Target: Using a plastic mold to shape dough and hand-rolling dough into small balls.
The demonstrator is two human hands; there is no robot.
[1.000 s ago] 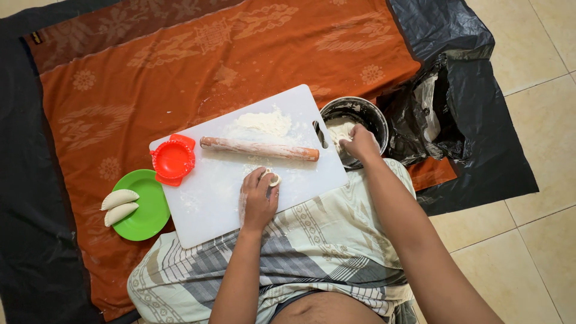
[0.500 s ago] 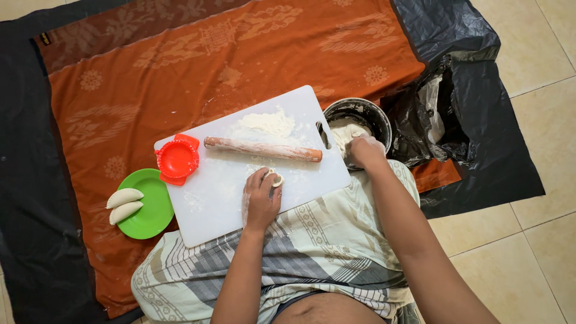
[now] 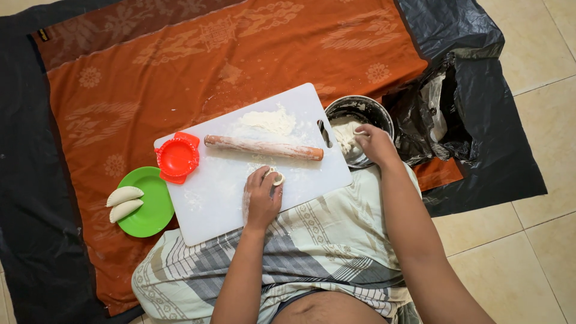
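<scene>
My left hand [image 3: 261, 197] rests on the white cutting board [image 3: 222, 192] with its fingers curled around a small ball of dough [image 3: 277, 177]. Just beyond it lies a wooden rolling pin [image 3: 263, 147], with a heap of flour [image 3: 268, 120] behind the pin. My right hand [image 3: 374, 144] reaches into a metal bowl [image 3: 359, 111] that holds white dough, fingertips pinching at the dough. A red dumpling press [image 3: 177, 158] sits open at the board's left edge. Left of it a green plate [image 3: 150, 207] carries two folded dumplings [image 3: 124, 203].
An orange patterned cloth [image 3: 240, 54] lies under everything, on top of black plastic sheeting [image 3: 24, 180]. A crumpled black plastic bag [image 3: 438, 114] sits right of the bowl. Beige floor tiles [image 3: 540, 48] show at the right. My lap, in striped cloth [image 3: 312, 252], touches the board's near edge.
My right hand has moved a little further over the bowl into the dough. My left hand stays on the board with the dough ball.
</scene>
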